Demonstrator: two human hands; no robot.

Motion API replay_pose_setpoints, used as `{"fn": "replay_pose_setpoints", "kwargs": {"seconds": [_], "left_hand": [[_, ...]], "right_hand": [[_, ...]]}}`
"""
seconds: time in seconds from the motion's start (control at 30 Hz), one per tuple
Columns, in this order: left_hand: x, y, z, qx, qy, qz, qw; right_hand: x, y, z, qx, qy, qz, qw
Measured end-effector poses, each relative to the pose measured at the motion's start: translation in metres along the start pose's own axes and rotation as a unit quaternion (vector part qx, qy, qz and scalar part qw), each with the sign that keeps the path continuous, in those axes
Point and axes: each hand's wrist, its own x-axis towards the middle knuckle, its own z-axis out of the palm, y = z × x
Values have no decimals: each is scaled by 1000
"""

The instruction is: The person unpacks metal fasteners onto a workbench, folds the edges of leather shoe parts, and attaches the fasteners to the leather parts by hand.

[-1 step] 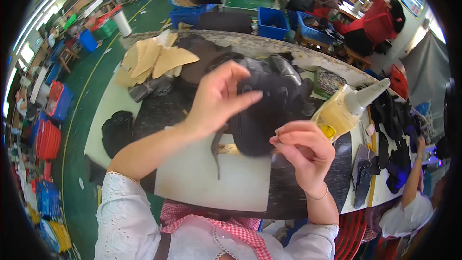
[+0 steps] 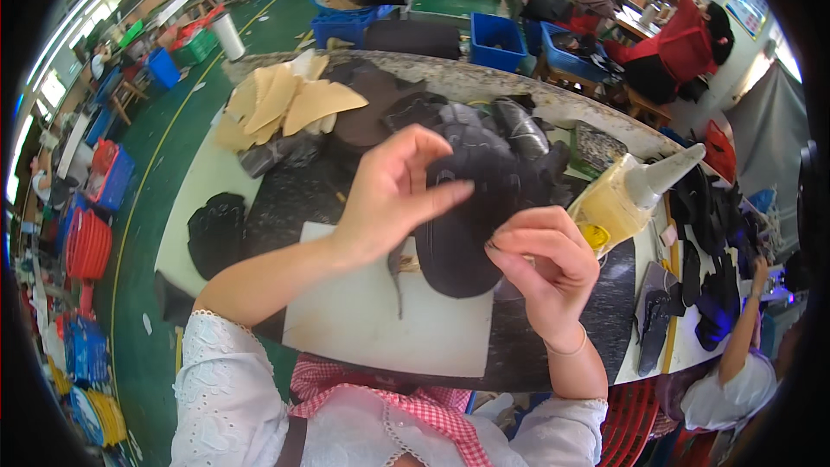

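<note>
A rounded black shoe-upper piece is raised over the white board. My left hand closes on its upper part, thumb across the front and fingers curled at the far edge. Close to the piece's lower right edge, my right hand pinches thumb and forefinger together; whatever is between the tips is too small to make out. A thin dark strip lies on the board below my left hand. Beside my right hand is a clear bottle of yellowish glue with a pale nozzle.
Tan leather pieces are heaped at the far left, and another black piece lies at the left edge. Black parts cover the right side. A co-worker's arm reaches in there. Blue crates stand beyond the table.
The black piece and my left hand have come slightly nearer, and the piece looks less blurred. My right hand keeps its pinch and has hardly shifted.
</note>
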Motion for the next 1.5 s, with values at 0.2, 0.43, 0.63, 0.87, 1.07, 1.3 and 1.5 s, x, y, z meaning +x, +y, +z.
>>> {"fn": "replay_pose_setpoints", "kwargs": {"seconds": [0.2, 0.43, 0.63, 0.87, 1.07, 1.3, 1.5], "left_hand": [[-79, 17, -30, -119, 12, -89, 989], [-101, 21, -47, -90, 10, -38, 995], [-105, 12, -56, -25, 3, 26, 999], [-105, 14, -60, 87, -23, 114, 989], [-109, 11, -65, 10, -30, 30, 999], [-118, 8, -77, 183, 29, 196, 963], [-149, 1, -85, 224, 0, 290, 930]], "right_hand": [[-10, 4, 56, 64, -16, 35, 997], [-16, -5, 80, 99, -34, 91, 990], [-19, -7, 83, 114, -49, 112, 986], [-10, -7, 83, 55, -59, 79, 994], [-11, 4, 90, 161, -121, 131, 971], [-10, -1, 103, -82, -144, -27, 986], [-35, -6, 119, 136, -239, 167, 947]]}}
